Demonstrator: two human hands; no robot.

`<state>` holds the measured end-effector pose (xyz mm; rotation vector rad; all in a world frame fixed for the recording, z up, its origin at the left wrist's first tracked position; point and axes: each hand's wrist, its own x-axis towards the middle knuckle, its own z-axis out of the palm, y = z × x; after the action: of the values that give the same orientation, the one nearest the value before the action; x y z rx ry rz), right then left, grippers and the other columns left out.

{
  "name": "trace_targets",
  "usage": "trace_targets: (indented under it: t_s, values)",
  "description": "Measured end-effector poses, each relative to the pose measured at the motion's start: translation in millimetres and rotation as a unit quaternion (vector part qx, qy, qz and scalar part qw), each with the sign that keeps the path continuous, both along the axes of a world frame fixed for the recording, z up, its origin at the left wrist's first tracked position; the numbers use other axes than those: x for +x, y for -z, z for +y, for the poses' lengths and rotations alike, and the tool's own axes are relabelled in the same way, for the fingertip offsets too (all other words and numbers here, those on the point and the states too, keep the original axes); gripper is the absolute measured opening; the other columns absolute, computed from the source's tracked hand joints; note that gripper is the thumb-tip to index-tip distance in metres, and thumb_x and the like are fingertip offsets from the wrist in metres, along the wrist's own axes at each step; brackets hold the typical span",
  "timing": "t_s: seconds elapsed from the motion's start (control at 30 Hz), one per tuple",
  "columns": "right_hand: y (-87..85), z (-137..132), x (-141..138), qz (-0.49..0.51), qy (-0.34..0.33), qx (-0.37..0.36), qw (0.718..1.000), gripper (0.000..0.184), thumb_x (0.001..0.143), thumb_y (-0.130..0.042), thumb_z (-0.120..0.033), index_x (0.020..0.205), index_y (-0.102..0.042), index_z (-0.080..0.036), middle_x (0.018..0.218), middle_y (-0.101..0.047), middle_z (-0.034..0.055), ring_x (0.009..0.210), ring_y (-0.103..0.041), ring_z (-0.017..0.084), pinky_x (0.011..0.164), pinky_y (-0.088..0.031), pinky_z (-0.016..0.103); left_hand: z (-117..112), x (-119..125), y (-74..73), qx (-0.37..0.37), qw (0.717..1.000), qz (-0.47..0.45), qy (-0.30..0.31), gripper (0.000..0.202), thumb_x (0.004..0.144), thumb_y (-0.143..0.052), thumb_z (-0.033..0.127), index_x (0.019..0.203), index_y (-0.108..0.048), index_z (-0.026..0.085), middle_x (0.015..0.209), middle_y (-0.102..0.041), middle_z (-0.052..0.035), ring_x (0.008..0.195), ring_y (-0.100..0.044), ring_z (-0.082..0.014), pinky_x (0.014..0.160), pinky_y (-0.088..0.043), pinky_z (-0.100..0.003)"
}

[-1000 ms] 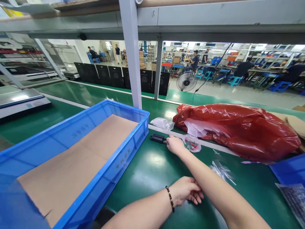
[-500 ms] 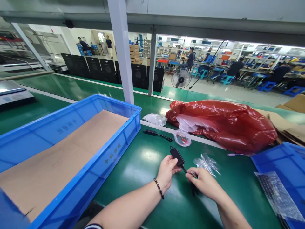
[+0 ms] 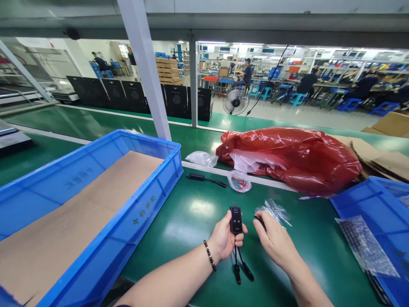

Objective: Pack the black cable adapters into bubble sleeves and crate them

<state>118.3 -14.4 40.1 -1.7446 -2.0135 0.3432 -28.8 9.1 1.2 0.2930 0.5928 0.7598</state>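
Gripping a black device (image 3: 236, 221) in the left hand (image 3: 222, 239), cables (image 3: 237, 273) dangling
Right hand (image 3: 275, 238) curls round a small dark piece (image 3: 260, 222) above the worktop (image 3: 179, 245).

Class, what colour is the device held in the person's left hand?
The device is black with pale markings; the head view shows it.

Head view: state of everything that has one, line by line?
Left hand, gripping the black device
Black device, face to the camera, leads hanging down
Right hand, off the device, holding a small black part, mostly hidden
Second black device, lying on the bench
Clear pouch, lying down, red showing through
Red bag, lying crumpled
Large blue tray, open-topped, cardboard inside
Fan, cannot tell if spinning
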Motion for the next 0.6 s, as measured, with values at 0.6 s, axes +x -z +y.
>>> trace_targets:
  t_s: [0.6]
  values:
    - [26.6, 7.2, -3.5, -0.167, 0.013, 0.095, 0.981, 0.034, 0.091, -0.026, -0.032, 0.069, -0.049, -0.020, 0.064, -0.053, 0.0015, 0.059, -0.052, 0.013, 0.057, -0.033, 0.023, -9.5, 4.4, 2.9, 0.039, 0.998, 0.042, 0.039, 0.046, 0.072, -0.048, 0.060, 0.091, -0.043, 0.018, 0.065, -0.054, 0.0003, 0.040, -0.036, -0.0047, 0.043, -0.016, -0.021]
